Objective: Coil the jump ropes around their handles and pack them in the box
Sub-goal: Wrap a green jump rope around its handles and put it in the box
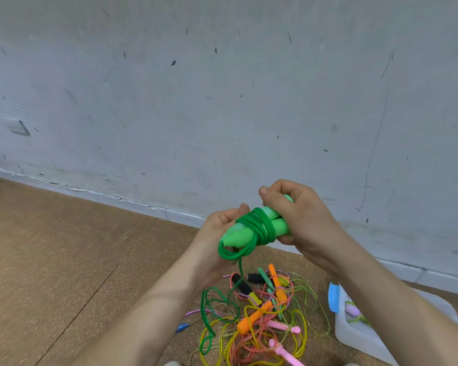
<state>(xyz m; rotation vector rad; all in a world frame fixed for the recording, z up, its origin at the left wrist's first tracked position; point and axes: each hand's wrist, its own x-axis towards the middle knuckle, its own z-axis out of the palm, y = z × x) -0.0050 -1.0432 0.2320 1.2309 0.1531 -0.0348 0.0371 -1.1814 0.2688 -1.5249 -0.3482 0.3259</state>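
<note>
Two light green handles [251,228] lie side by side with dark green rope [259,225] wound around their middle. My right hand [299,215] grips the handles' far ends. My left hand [217,233] holds the near ends and the rope beside the coil. A loose length of the green rope [212,307] hangs down to the floor. Below lies a tangled pile of jump ropes [262,318] with orange, pink, black and yellow handles. A clear plastic box [360,336] with a blue latch stands at the lower right, with a pink-handled rope inside.
The brown floor [64,260] stretches to the left. A scuffed white wall [222,101] with a skirting board runs behind. A wall socket [19,128] sits at the far left.
</note>
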